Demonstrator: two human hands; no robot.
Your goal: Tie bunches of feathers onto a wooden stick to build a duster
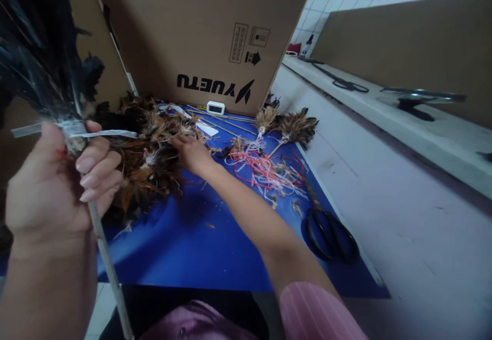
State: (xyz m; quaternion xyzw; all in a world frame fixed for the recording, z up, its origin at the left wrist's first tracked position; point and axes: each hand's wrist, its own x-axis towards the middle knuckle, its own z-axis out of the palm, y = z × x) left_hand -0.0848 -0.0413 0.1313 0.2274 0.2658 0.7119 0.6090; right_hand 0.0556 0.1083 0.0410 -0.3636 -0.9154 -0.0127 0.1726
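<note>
Head view shows the left hand (42,191) closed around a stick (104,250), dark feathers (42,48) bound on by a white tie (111,133), its ends loose; the right hand (195,154) touches brown feathers (132,186) on the table (200,258), grip unclear.

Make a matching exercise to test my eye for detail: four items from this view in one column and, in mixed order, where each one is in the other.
1. Left hand
2. Right hand
3. Scissors
4. Small white digital device

A. At the foot of the printed cardboard box
B. Among the brown feathers
C. Near the right edge of the blue tabletop
D. Closed round the stick, below dark feathers

Pairs: 1-D, 2-B, 3-C, 4-A
</note>
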